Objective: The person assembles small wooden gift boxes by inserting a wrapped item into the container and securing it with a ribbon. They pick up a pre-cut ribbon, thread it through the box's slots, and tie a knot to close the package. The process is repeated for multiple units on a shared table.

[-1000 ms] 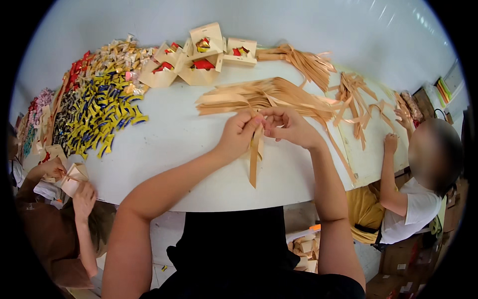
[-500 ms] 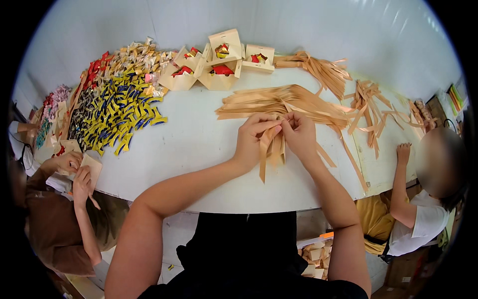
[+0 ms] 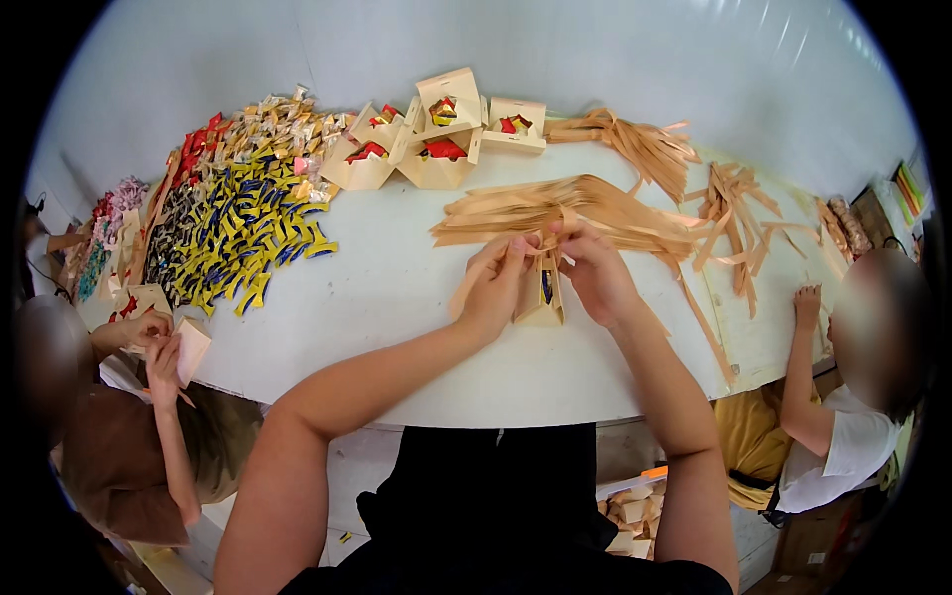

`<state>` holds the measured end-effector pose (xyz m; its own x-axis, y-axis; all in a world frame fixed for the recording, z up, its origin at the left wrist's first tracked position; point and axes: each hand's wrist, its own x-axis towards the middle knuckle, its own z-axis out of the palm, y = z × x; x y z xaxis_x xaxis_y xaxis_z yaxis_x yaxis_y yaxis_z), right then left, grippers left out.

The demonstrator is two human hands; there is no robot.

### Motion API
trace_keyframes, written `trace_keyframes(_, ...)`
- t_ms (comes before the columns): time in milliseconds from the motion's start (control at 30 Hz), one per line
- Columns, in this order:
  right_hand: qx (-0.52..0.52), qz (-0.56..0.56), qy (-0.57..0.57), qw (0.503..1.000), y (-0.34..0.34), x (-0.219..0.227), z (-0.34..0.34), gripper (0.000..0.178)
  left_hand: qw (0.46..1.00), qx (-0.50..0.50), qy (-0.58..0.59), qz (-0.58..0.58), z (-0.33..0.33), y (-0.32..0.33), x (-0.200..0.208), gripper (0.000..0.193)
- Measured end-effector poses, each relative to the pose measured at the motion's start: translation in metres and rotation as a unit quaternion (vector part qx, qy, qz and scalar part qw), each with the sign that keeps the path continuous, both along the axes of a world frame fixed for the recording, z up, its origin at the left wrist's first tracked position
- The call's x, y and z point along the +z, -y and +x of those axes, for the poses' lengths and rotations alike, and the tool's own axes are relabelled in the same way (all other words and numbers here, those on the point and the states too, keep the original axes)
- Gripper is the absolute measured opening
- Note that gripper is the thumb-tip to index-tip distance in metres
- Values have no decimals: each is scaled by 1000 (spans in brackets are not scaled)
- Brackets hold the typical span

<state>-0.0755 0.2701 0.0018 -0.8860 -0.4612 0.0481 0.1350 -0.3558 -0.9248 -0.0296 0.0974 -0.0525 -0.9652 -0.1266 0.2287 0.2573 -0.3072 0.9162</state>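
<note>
A small cream gift box (image 3: 540, 305) stands on the white table in front of me, with a blue-wrapped sweet showing through its side. At its top my left hand (image 3: 496, 281) pinches a peach satin ribbon (image 3: 568, 220). My right hand (image 3: 597, 273) is closed on the same ribbon, a loop of it rising above the fingers. Just beyond my hands lies a thick bundle of cut ribbons (image 3: 575, 202). The exact crossing of the ribbon at the box top is partly hidden by my fingers.
Open cream boxes with sweets (image 3: 441, 149) stand at the back. To the left spreads a heap of yellow-and-blue wrapped sweets (image 3: 248, 238). More ribbons (image 3: 734, 218) lie to the right. A co-worker's hands (image 3: 159, 347) fold a box at left; another person's hand (image 3: 808, 302) rests on the right edge.
The ribbon ends that hung over the box front have been moved up and aside, uncovering the box's side. My right hand has raised a ribbon loop above the box.
</note>
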Motion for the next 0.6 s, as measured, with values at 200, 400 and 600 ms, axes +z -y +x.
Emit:
trace_keyframes(200, -14, -158, 55, 986, 11, 4, 9, 37, 981, -17, 70, 178, -8, 14, 5, 37)
trace_keyframes(400, -57, -155, 131, 977, -16, -39, -38, 49, 966, 149, 205, 46, -27, 62, 17, 37)
trace_keyframes(600, -13, 123, 30, 992, -9, -10, -25, 63, 965, 134, 153, -163, -21, 69, 17, 28)
